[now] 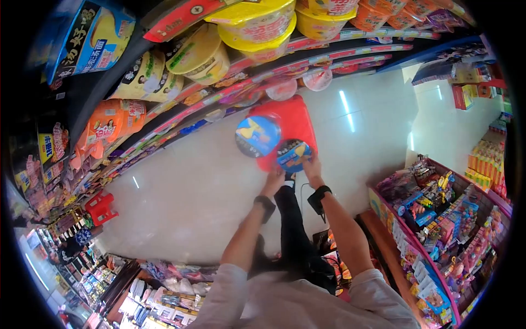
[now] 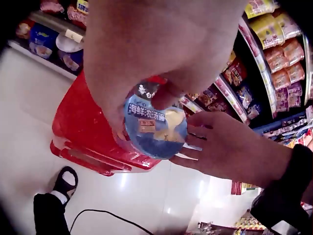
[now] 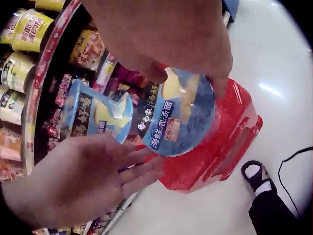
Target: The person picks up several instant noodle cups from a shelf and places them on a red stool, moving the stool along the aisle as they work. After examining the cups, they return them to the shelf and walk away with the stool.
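With left hand (image 1: 274,178) and right hand (image 1: 312,166) both curled round the noodle bowl (image 1: 293,155), held over the red basket (image 1: 296,115) beside a second bowl (image 1: 257,136), the person would do best to hold it level and set it down gently.

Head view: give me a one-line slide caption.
Left hand and right hand hold a blue-lidded noodle bowl above a red crate beside snack shelves.

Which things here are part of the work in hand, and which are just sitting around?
In hand: noodle bowl, held by left hand and right hand; red basket; second blue bowl.
Lying about: shelf noodle tubs; toy bin; small red stool.
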`<action>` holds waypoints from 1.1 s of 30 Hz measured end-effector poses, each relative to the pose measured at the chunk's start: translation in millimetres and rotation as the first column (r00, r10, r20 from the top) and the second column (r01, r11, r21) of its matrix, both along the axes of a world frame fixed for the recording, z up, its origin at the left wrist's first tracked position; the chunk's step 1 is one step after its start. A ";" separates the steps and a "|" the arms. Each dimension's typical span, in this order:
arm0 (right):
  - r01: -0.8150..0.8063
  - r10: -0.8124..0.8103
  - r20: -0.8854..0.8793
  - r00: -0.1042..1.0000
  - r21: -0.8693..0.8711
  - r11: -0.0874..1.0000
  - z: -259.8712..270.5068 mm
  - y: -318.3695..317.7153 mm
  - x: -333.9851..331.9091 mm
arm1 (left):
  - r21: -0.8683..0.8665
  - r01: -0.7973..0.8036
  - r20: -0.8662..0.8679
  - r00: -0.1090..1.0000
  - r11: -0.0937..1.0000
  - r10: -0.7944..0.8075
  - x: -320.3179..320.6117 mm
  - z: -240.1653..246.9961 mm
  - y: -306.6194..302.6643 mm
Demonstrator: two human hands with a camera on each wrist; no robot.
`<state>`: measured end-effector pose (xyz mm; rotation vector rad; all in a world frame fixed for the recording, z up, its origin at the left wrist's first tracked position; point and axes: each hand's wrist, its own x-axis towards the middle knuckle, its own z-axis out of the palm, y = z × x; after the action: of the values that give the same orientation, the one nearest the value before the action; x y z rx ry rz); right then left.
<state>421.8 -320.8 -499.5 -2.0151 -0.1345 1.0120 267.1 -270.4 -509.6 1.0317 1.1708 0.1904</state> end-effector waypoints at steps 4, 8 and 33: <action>-0.115 0.110 0.118 0.987 0.032 0.993 -19.9 -15.2 4.2 | -0.052 0.479 -0.240 0.845 0.876 -0.477 -21.5 7.9 7.3; -0.138 0.149 0.251 0.957 -0.060 0.989 -37.1 -35.3 2.0 | 0.195 0.252 -0.220 0.953 0.948 -0.208 -55.2 74.9 -2.7; -0.219 0.347 -0.140 0.927 0.547 0.808 391.4 99.2 -112.1 | 0.745 -0.140 0.178 0.984 0.652 0.007 -169.0 443.0 224.7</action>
<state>309.7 -221.6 -108.1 -1.3849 -0.5441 1.2365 98.1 -45.8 -66.6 1.6682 0.9826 0.8809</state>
